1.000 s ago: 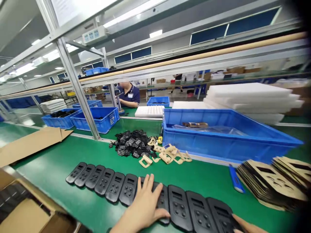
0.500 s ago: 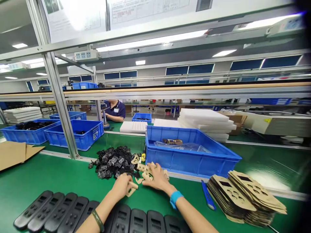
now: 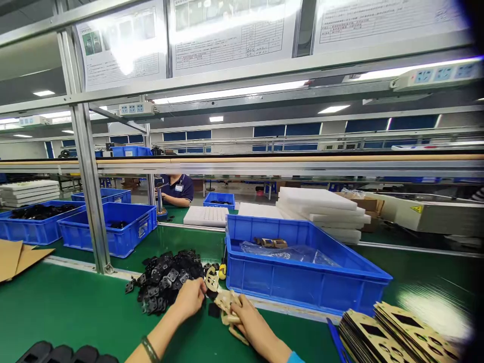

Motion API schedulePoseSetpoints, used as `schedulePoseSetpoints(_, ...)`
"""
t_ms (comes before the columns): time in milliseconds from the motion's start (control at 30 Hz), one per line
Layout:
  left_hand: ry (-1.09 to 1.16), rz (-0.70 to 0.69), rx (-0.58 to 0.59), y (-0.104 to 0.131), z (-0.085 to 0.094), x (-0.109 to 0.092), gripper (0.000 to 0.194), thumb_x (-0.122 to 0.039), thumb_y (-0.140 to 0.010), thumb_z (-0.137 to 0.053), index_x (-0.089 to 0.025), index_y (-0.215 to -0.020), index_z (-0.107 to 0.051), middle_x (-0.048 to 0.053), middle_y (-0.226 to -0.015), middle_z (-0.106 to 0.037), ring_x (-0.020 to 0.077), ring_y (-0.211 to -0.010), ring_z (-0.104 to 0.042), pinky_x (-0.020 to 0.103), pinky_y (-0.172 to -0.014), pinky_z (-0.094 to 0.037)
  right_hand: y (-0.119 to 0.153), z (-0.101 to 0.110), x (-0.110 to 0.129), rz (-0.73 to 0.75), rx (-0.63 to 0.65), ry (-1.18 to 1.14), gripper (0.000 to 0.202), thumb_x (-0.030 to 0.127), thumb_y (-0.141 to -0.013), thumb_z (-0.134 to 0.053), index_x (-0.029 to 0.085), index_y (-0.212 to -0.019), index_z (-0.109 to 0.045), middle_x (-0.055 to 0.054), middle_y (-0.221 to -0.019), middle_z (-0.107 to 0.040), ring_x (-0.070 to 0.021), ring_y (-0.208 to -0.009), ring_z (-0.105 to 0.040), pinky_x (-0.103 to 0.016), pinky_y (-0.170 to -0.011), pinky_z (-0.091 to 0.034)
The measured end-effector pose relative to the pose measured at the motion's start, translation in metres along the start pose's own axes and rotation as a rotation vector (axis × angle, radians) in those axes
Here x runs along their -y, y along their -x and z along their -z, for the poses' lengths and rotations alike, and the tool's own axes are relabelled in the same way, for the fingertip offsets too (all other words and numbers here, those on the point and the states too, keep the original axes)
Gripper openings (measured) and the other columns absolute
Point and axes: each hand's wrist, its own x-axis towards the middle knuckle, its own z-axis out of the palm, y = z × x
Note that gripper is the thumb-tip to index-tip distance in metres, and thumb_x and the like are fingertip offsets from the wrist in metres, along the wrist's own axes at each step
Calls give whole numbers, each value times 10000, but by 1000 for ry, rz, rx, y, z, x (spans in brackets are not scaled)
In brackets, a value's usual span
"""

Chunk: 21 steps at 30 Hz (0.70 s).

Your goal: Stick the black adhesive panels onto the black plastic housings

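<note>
My left hand (image 3: 189, 298) is closed, its fingertips at the right side of a heap of small black plates (image 3: 166, 280). What it pinches, if anything, is hidden. Right by those fingertips stands a curved tan cut-out piece (image 3: 212, 279) with holes. My right hand (image 3: 252, 322) is wrapped round several tan cardboard cut-outs (image 3: 229, 301), some of them sticking out below the fingers. A small black square (image 3: 214, 310) lies on the green tabletop between my hands.
A large blue bin (image 3: 302, 282) stands behind my right hand, with a yellow-ended tool (image 3: 223, 271) beside it. Stacked tan panels (image 3: 378, 335) and a blue cutter (image 3: 338, 340) are at right. Black remote-like housings (image 3: 62, 354) lie front left. A co-worker (image 3: 177, 189) sits beyond.
The view has tilted up, so most black housings have left the frame. My right hand has gone from spread over the tan pieces to gripping them. My left hand has moved to the black heap's edge.
</note>
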Motion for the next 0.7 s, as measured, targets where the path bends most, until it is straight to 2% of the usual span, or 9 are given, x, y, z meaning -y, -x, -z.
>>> schedulePoseSetpoints(100, -95, -31, -37, -16, 7, -1, 388, -54, -726, -487, -158, -1085, -588, 114, -1076, -625, 245, -1019, -592, 332, -879, -442, 5, 32, -8, 79, -80, -51, 312, -20, -635, -493, 185, -824, -634, -48, -932, -588, -178, -799, -602, -237, -697, -468)
schedulePoseSetpoints(200, -169, -87, -23, -32, 3, -8, 436, -87, -757, -479, -166, -1178, -560, 139, -1195, -564, 265, -1123, -532, 356, -942, -421, -14, 82, -19, 115, -251, -81, 357, -18, -666, -453, 195, -898, -621, -52, -987, -556, -173, -901, -584, -242, -806, -458)
schedulePoseSetpoints(333, -228, -169, 68, -53, -6, -13, 515, -67, -647, -574, -201, -1143, -601, 119, -1187, -608, 300, -1156, -516, 430, -1013, -370, -63, 156, -48, 9, -523, -68, 301, 210, -884, -430, 189, -1162, -542, -126, -1198, -447, -262, -1144, -476, -370, -992, -369)
schedulePoseSetpoints(433, -227, -185, 123, -63, -12, -7, 526, -32, -543, -630, -196, -1041, -656, 116, -1082, -676, 317, -1092, -577, 509, -1078, -277, -85, 181, -63, -113, -562, -46, 547, 331, -825, -590, 145, -1312, -422, -201, -1256, -391, -409, -1196, -410, -576, -987, -305)
schedulePoseSetpoints(500, -195, -184, 98, -64, -16, -2, 428, -46, -596, -610, -190, -993, -680, 117, -1038, -697, 300, -1058, -606, 523, -1112, -207, -84, 173, -57, -128, -533, -41, 580, 327, -842, -572, 123, -1351, -382, -239, -1291, -370, -450, -1235, -356, -640, -982, -258)
schedulePoseSetpoints(533, -168, -184, 72, -63, -17, 1, 378, -55, -642, -586, -194, -977, -689, 109, -1032, -703, 283, -1060, -611, 508, -1128, -180, -78, 161, -50, -101, -500, -45, 517, 317, -881, -512, 128, -1347, -395, -233, -1300, -382, -424, -1252, -353, -616, -1005, -252)
schedulePoseSetpoints(600, -95, -181, 11, -59, -18, 6, 333, -68, -714, -536, -216, -962, -703, 81, -1042, -707, 245, -1112, -590, 461, -1150, -148, -62, 125, -32, 10, -376, -63, 395, 307, -933, -410, 177, -1299, -479, -167, -1266, -471, -307, -1231, -421, -461, -1045, -307)
schedulePoseSetpoints(667, -4, -164, -63, -54, -17, 8, 318, -94, -763, -510, -227, -971, -711, 67, -1104, -691, 228, -1190, -537, 429, -1152, -164, -43, 80, -16, 122, -173, -90, 411, 371, -831, -599, 233, -1218, -583, -100, -1162, -582, -262, -1108, -538, -350, -959, -424)
schedulePoseSetpoints(700, 48, -149, -104, -51, -15, 9, 311, -116, -783, -503, -226, -985, -712, 69, -1150, -673, 228, -1221, -510, 419, -1145, -195, -34, 58, -11, 150, -87, -101, 582, 394, -698, -734, 233, -1237, -584, -104, -1175, -589, -285, -1094, -553, -347, -921, -457)
